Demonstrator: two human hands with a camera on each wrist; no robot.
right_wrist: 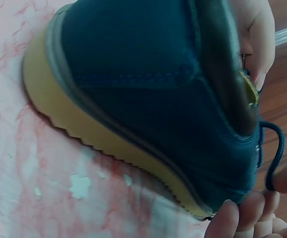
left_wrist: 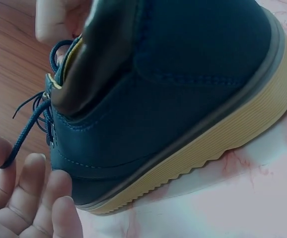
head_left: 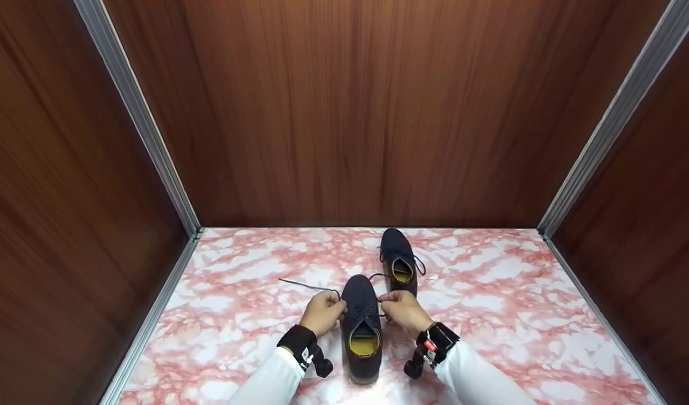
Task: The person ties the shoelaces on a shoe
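A dark navy lace-up shoe [head_left: 360, 292] with a yellow lining stands on the marbled surface, its toe pointing away from me. At its left side my left hand [head_left: 324, 313] pinches a dark shoelace [left_wrist: 27, 131] between thumb and forefinger, the other fingers loosely bent. Opposite it, my right hand [head_left: 403, 310] pinches the lace [right_wrist: 281, 148] on the shoe's right side. Both wrist views show the shoe's tan ridged sole [left_wrist: 183, 171] flat on the surface. One loose lace end [head_left: 305, 285] stretches out to the left beyond the left hand.
A second navy shoe [head_left: 396, 247] stands farther back, slightly right, its laces tied in a bow. The red-and-white marbled tabletop [head_left: 237, 315] is bounded by a brown wood-grain back panel [head_left: 344, 112] and side panels with metal corner strips [head_left: 608, 118].
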